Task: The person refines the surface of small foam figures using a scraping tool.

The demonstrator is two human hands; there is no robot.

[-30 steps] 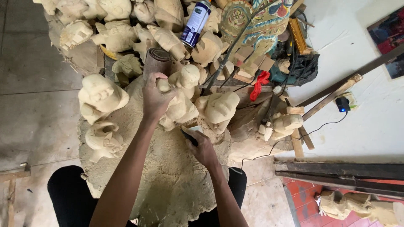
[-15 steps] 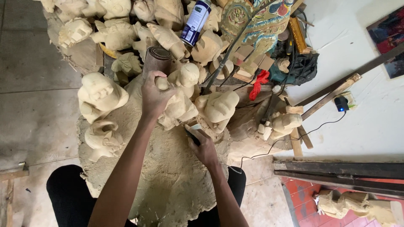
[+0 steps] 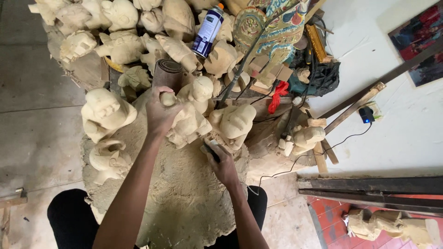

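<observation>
Head view, looking straight down. Left hand (image 3: 160,115) clamped over the top of a pale wooden figure (image 3: 190,125), fingers wrapped tight, so the figure's upper part mostly hidden beneath the palm. Figure resting at the far edge of a sawdust-coated work block (image 3: 184,193), just in front of the knees. Right hand (image 3: 225,166) closed around a small dark tool (image 3: 208,150), only its tip showing past the knuckles; kind of tool hard to make out, blade end pressed against the figure's lower side. Whether the tool cuts or only touches: cannot tell.

Around the held figure, more unfinished carvings: a large round-headed one (image 3: 107,110) to the left, a smaller one (image 3: 107,159) below it, another (image 3: 234,122) just to the right. Further heap of carvings along the top, cut off by the frame edge. Spray can (image 3: 207,31) lying tilted among them. Roll of dark sandpaper (image 3: 167,74) standing upright just behind the left hand. Painted carved piece (image 3: 272,27) at upper right, partly out of frame. Black cable (image 3: 314,152) trailing to a plug with a blue light (image 3: 367,115). Another carving (image 3: 392,226) on the red floor, bottom right, partly cropped.
</observation>
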